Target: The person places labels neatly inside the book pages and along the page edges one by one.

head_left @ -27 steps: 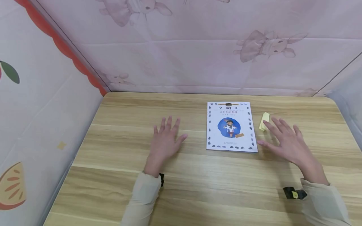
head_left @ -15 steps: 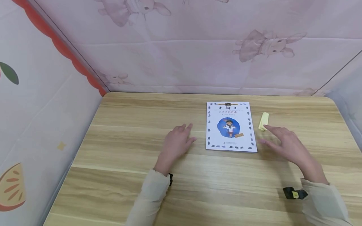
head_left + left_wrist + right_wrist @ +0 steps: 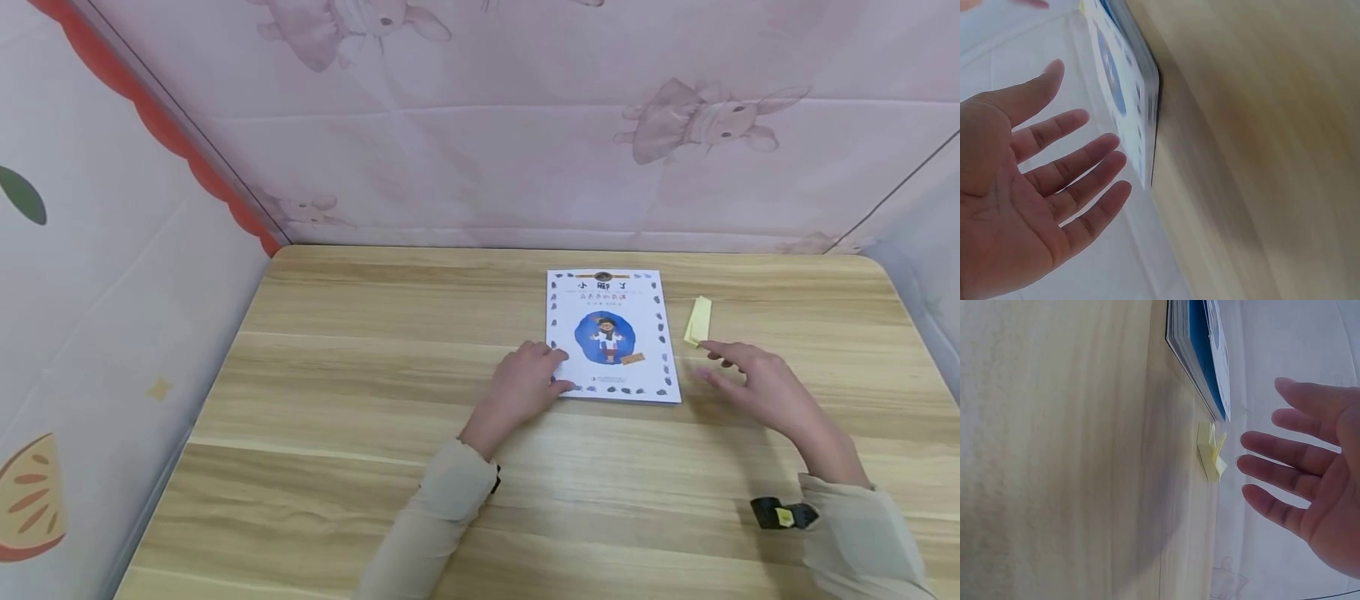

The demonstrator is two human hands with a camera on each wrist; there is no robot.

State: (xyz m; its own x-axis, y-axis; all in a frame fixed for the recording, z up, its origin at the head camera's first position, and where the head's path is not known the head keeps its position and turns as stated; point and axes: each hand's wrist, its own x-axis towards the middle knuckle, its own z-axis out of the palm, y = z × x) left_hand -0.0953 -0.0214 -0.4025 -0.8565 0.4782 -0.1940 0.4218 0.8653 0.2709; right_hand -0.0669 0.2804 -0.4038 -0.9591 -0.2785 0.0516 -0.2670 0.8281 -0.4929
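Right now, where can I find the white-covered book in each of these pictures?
Head: the book lies right of centre, with a small yellow pad further right.
Left wrist: the book slants down from the top edge, left of centre.
Right wrist: the book is at the top, just right of centre, cut off by the edge.
Shared landmark: the wooden tabletop beneath it.
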